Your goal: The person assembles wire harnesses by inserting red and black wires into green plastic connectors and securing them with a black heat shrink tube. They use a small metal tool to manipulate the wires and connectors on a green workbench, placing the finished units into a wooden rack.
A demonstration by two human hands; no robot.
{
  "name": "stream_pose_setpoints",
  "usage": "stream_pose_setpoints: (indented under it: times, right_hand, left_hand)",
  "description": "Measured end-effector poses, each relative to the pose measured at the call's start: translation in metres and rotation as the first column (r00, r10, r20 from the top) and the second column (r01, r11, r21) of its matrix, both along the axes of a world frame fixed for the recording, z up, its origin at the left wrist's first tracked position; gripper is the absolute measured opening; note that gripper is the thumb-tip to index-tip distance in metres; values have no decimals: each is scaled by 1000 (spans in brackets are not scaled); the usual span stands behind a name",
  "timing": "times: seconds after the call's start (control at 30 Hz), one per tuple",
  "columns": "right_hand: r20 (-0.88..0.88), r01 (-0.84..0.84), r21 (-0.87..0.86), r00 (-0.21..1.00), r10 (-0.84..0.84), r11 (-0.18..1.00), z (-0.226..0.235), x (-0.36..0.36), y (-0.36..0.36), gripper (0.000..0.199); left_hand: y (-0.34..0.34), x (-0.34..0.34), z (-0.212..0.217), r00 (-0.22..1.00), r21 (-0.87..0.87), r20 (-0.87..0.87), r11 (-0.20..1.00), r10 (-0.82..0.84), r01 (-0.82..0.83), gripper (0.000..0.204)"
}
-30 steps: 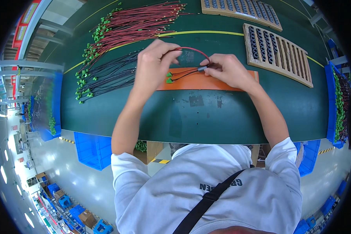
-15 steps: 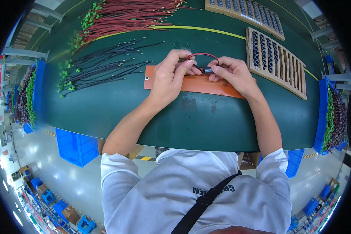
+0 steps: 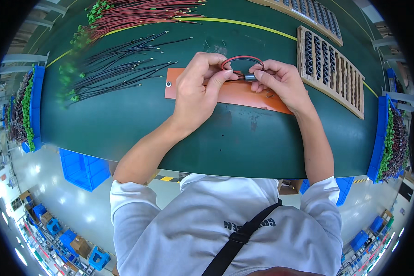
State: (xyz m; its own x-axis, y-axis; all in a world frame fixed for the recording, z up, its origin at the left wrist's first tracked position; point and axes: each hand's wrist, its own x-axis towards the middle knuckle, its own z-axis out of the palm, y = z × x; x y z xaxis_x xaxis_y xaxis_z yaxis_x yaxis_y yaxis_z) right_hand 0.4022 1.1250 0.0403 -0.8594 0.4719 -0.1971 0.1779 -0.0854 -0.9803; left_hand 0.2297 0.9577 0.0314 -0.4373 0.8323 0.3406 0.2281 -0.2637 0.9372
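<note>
1. Far left, a blue bin (image 3: 37,103) beside the desk (image 3: 124,126) holds dark wires with green ends.
2. Next, loose black wires (image 3: 119,73) lie on the desk's left side, with red wires (image 3: 142,14) spread beyond them on the far side.
3. The left hand (image 3: 200,85) has thumb and fingers nearly closed, pinching the left side of a red-and-black wire loop (image 3: 242,57). Compared with a second ago, it has moved right, close to the other hand, so the work seems concentrated on the short span between them.
4. In that span, above the orange strip (image 3: 244,96), is a small grey cylinder (image 3: 250,77). The loop arches on its far side; whether a wire enters the cylinder, I cannot tell.
5. The right hand (image 3: 280,80) is closed in a pinch at the cylinder's right end.
6. Farther right, a slatted rack (image 3: 331,95) is partly filled with dark cylinders (image 3: 326,69).
7. Far right, another blue bin (image 3: 377,142) holds green-ended wires.
</note>
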Motion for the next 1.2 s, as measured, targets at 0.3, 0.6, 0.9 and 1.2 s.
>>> stream_pose_setpoints:
  times: [0.3, 0.6, 0.9, 1.2]
  right_hand:
    - [39, 10, -2, 999, -10, 1000, 7, -2, -2, 21]
    - [19, 10, -11, 1000, -10, 1000, 6, -1, -2, 21]
    - [-31, -7, -8, 999, 7, 1000, -5, 0, 2, 21]
    - [-38, -8, -16, 999, 7, 1000, -5, 0, 2, 21]
  left_hand:
    - [-1, 1, -1, 1000, -18, -12, 1000, 14, -15, 20]
    - [-4, -2, 2, 991, -6, -131, 1000, 28, -29, 22]
    - [-2, -4, 2, 990, -28, -109, 995, 91, -95, 20]
    - [-4, -3, 7, 994, -73, -93, 995, 62, -69, 22]
